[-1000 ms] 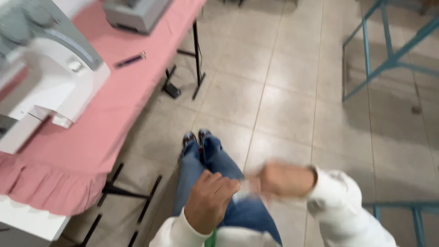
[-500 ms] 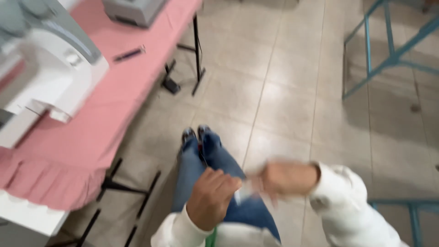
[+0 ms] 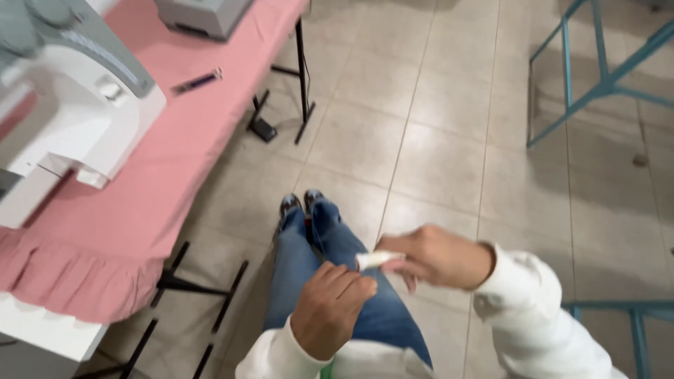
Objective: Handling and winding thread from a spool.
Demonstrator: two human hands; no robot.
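White, a small roll is pinched by the right hand; the left hand is curled empty; it could be dropped onto the tiled floor if the grip loosens.

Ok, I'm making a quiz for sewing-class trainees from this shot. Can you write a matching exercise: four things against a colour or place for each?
Things:
1. sewing machine
2. tablecloth
3. small white roll
4. metal frame

Descriptions:
A. blue, standing on the tiled floor at upper right
B. pink, with a ruffled edge
C. held in the right hand
D. white and grey, on the table at left

Pairs: 1-D, 2-B, 3-C, 4-A
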